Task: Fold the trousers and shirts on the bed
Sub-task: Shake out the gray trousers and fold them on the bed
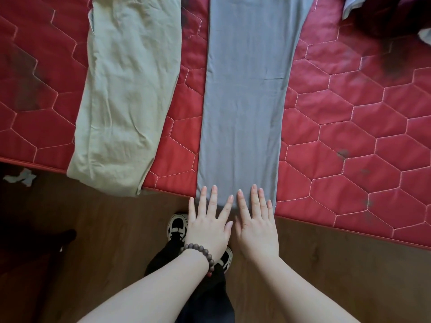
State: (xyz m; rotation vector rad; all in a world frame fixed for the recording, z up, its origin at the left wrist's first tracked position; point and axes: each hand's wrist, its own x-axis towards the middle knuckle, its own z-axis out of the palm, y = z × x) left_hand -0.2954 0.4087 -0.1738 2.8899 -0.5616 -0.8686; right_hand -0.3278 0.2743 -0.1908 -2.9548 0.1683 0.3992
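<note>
A grey garment (pixel 247 94) lies folded into a long narrow strip down the middle of the red quilted bed (pixel 349 136), its near end at the bed's edge. My left hand (pixel 207 224) and my right hand (pixel 256 227) rest side by side, flat with straight spread fingers, on that near end. A bead bracelet circles my left wrist. Pale green trousers (pixel 126 94) lie lengthwise to the left, folded in a long strip, their near end hanging slightly over the bed's edge.
More dark and pale clothes (pixel 391 17) are heaped at the bed's far right corner. Wooden floor (pixel 338 276) runs along the near edge, with a scrap of white paper (pixel 21 179) at left. My shoes (pixel 177 226) stand below my hands.
</note>
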